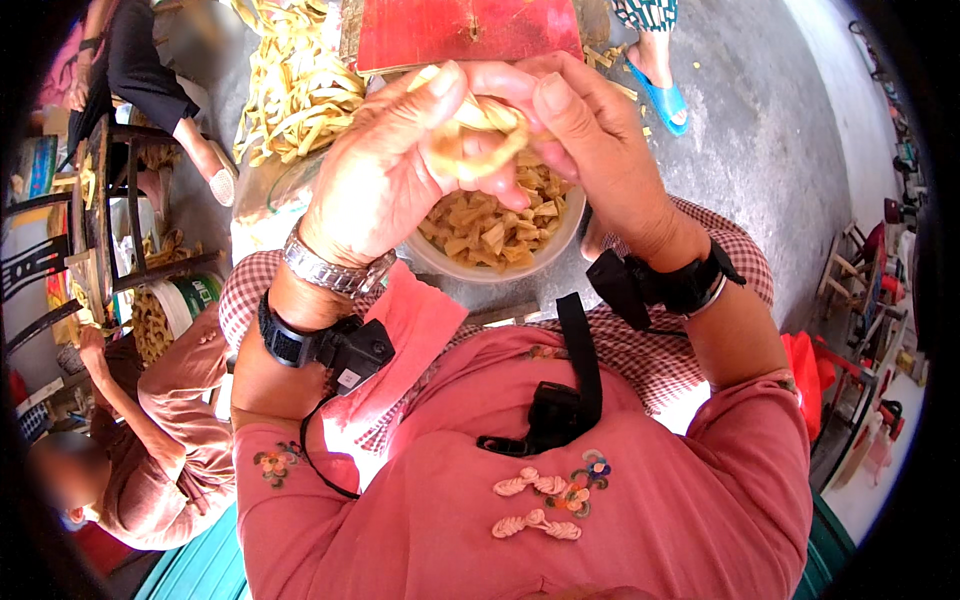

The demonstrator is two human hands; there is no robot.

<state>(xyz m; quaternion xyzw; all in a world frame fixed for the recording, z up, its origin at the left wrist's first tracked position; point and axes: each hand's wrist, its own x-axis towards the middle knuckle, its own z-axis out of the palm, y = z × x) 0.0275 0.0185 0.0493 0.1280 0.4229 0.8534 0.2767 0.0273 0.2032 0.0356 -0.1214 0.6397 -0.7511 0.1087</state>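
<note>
Both hands are raised in front of me, above a white bowl of chopped yellow-brown pieces. A pale yellow strip, bent into a loop, lies between them. My left hand curls its fingers round the strip's left part, thumb pointing up. On the other side my right hand has its thumb and bent fingers closed on the strip's right end. The fingers partly hide the strip. A heap of similar long strips lies to the left of the hands.
A red board stands just beyond my hands. On the left are a dark chair and a seated person. Another person's foot in a blue slipper is at the far right. A red bag hangs right.
</note>
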